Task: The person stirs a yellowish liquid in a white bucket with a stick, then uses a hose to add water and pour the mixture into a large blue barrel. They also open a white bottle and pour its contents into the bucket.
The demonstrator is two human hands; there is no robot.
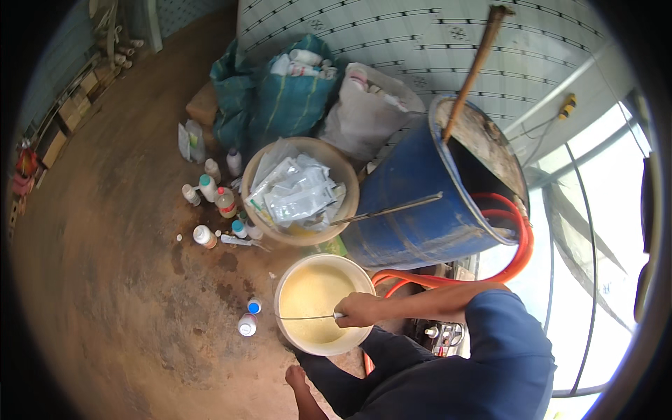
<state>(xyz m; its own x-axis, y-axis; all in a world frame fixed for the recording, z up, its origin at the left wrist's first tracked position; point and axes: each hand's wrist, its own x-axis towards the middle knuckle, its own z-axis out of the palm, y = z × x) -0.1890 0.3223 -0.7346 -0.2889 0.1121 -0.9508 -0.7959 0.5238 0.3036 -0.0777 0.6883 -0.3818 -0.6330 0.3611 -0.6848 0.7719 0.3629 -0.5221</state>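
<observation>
My right hand (358,309) is closed round the grip of a wire bucket handle (308,318). The handle spans a round whitish bucket (280,288) that holds pale yellow, frothy liquid (308,290). Lower in the picture, my left hand (297,377) hangs beside my leg with its fingers curled and nothing visible in them. Left of the bucket, a white bottle (247,325) stands on the floor near a blue cap (254,306).
Behind the bucket, a wide tub (353,175) holds torn foil packets, beside several bottles (225,203). A blue drum (406,196) has a wooden pole (476,73) and an orange hose (525,245) in it. Stuffed sacks (294,98) line the tiled wall.
</observation>
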